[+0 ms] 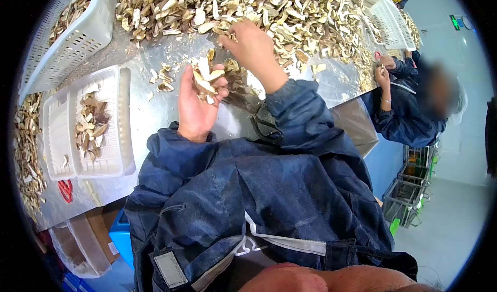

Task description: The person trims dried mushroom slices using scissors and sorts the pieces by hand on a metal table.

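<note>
My left hand (198, 108) is palm up, fingers curled round a few pale dried mushroom slices (207, 78). Ahead and to the right, my right hand (252, 48) reaches down to the near edge of a large pile of dried mushroom slices (295, 12). Its thumb and fingers come together there; what lies between them is hidden. A small cluster of loose slices (164, 78) lies on the metal table (150, 110), left of my left hand. Darker slices sit under and beside my wrists.
On the left is a white divided tray (127, 131) with slices in one compartment. Behind it stands a white perforated basket (85, 40) of slices; red-handled scissors (65, 190) lie nearby. A co-worker (409, 100) works at the right, near another white basket (396, 25).
</note>
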`<action>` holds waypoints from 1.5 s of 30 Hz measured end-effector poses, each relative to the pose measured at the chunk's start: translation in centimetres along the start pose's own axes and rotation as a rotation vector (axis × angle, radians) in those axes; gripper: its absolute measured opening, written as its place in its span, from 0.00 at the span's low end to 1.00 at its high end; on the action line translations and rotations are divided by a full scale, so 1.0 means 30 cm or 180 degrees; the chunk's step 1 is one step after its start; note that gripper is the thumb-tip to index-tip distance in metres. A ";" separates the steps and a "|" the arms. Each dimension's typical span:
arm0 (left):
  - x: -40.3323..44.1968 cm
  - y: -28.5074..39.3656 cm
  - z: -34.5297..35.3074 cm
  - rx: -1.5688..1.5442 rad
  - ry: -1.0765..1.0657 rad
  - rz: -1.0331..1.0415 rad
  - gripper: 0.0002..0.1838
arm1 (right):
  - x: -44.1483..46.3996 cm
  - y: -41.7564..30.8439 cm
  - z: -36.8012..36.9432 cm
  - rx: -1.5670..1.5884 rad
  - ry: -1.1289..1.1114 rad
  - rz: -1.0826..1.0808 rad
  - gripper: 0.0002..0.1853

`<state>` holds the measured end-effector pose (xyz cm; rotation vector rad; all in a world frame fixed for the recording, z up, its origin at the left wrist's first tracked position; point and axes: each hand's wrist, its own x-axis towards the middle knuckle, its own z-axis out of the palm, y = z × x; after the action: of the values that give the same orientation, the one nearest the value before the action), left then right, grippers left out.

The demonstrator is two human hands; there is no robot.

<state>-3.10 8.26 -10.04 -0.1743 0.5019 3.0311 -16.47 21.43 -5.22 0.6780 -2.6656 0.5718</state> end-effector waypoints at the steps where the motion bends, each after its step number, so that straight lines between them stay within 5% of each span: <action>1: -0.002 0.001 0.003 0.0015 -0.0004 0.0011 0.27 | 0.006 -0.011 0.013 -0.0308 0.0039 -0.0071 0.16; 5: -0.011 0.010 0.029 0.0006 -0.0045 0.0027 0.27 | 0.007 -0.001 0.056 -0.0210 0.0105 -0.0146 0.15; 9: -0.007 -0.005 0.035 0.0024 0.0242 0.0203 0.25 | -0.024 0.016 -0.045 0.2151 -0.0787 0.0897 0.14; 13: -0.003 -0.007 0.032 0.0087 0.0405 0.0329 0.19 | -0.062 0.021 -0.085 0.3181 -0.1238 0.1425 0.14; 26: -0.025 -0.008 0.089 0.0277 0.0438 0.0151 0.13 | -0.168 -0.113 -0.259 0.3047 -0.1508 0.0856 0.14; 31: -0.021 0.000 0.045 0.0078 0.0417 0.0082 0.11 | -0.104 0.025 -0.148 0.1336 -0.0249 0.0576 0.14; 36: -0.119 0.164 0.144 0.1365 0.0375 0.1284 0.10 | -0.064 0.034 -0.018 0.0200 -0.0063 -0.0193 0.12; 41: -0.285 0.449 0.196 0.3904 0.2025 0.3793 0.24 | -0.056 0.010 0.036 -0.0249 -0.0471 -0.0233 0.12; 42: -0.307 0.512 0.146 0.3998 0.2310 0.3738 0.26 | -0.065 0.009 0.043 -0.0205 -0.0501 -0.0267 0.12; 45: -0.373 0.653 0.021 0.6396 0.3361 0.3133 0.31 | -0.096 0.028 -0.006 0.0744 -0.0464 -0.0015 0.08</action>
<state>6.32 -10.55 -1.88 -1.3998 3.5803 0.7926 -14.46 23.27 -6.47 0.8185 -2.7554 0.8739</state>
